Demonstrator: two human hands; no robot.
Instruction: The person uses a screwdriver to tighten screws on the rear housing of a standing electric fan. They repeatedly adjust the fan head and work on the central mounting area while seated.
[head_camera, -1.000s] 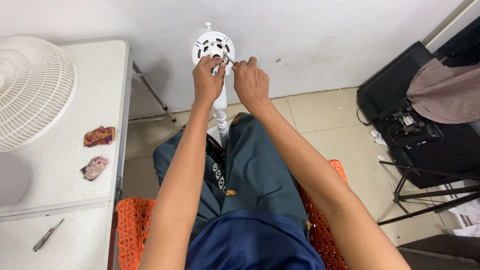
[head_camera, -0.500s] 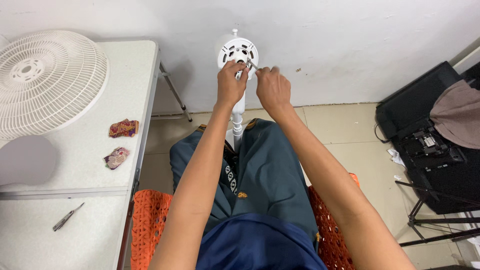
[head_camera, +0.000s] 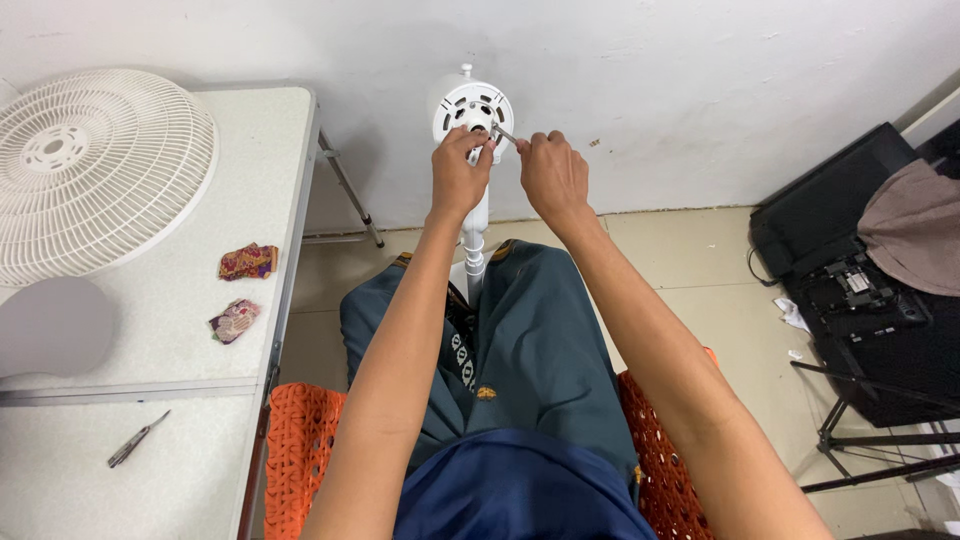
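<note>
A white fan motor head (head_camera: 472, 106) stands on its white pole (head_camera: 474, 250) between my knees, facing me, its front plate full of holes. My left hand (head_camera: 459, 172) rests against the lower front of the motor head, fingers curled at the plate. My right hand (head_camera: 551, 172) pinches a thin metal tool (head_camera: 504, 133) whose tip touches the plate near the centre. Both forearms stretch forward over my dark green trousers. What the left fingers grip is hidden.
A white folding table (head_camera: 150, 330) at my left carries a white fan grille (head_camera: 90, 170), two crumpled wrappers (head_camera: 240, 290) and a small metal tool (head_camera: 135, 440). I sit on an orange woven chair (head_camera: 300, 450). A black case (head_camera: 860, 290) and a tripod leg lie at the right.
The view has shifted so the fan head sits more central and the table shows more. Both hands stay at the motor plate, the right still working the thin tool.
</note>
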